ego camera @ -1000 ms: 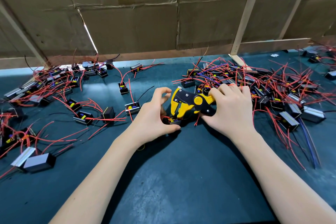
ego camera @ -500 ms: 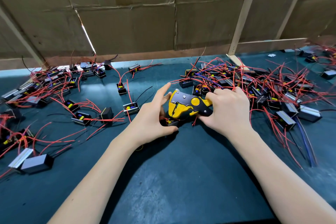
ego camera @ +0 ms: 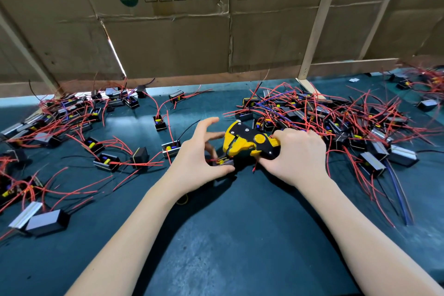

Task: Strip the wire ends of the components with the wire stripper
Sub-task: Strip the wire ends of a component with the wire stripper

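From the head camera, our only view, we see the right hand [ego camera: 300,156] clenched around the handles of the yellow and black wire stripper [ego camera: 249,143], which sits low over the middle of the dark tabletop [ego camera: 240,235]. The left hand [ego camera: 199,158] pinches a small black component [ego camera: 223,163] between thumb and lower fingers, right under the stripper's nose, while its index finger lifts away.

Compared with 1 second ago, the stripper's front looks more closed and tipped a little further toward the component, and the left index finger has straightened and spread upward. We judge that the squeeze has just bitten a red wire end, though the wire inside the tool's mouth is too small to make out. That would leave this piece nearly finished and ready to set aside.

A tangled heap of components with red wires [ego camera: 348,122] lies to the right, touching the right hand's far side. A looser spread of components [ego camera: 84,132] lies to the left, and cardboard sheets [ego camera: 168,31] stand behind.
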